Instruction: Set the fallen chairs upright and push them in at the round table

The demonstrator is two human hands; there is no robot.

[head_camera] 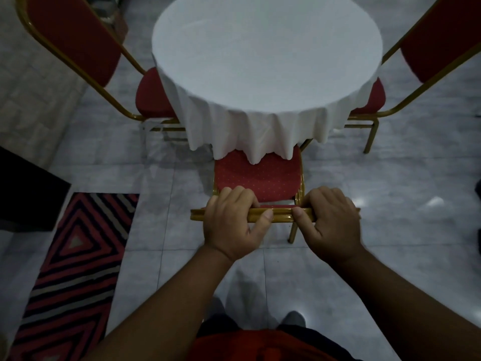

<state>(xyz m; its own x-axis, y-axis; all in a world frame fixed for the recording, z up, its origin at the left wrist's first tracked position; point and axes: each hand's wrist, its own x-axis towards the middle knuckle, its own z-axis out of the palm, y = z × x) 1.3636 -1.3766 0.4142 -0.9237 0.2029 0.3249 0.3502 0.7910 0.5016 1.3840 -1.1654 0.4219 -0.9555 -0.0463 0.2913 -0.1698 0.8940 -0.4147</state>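
A round table [265, 56] under a white cloth fills the upper middle. In front of me stands an upright chair with a gold frame and a red dotted seat [257, 178]; the front of its seat lies under the hanging cloth. My left hand [231, 217] and my right hand [330, 217] both grip the gold top rail of this chair's backrest [282, 213], thumbs toward me. Two more red chairs stand upright, one at the table's left [78, 45] and one at its right [440, 45], seats tucked under the cloth.
Grey tiled floor [390, 194] surrounds the table. A red, black and grey striped rug [75, 269] lies at the lower left. A dark piece of furniture [26, 191] sits at the left edge. My feet show below my arms.
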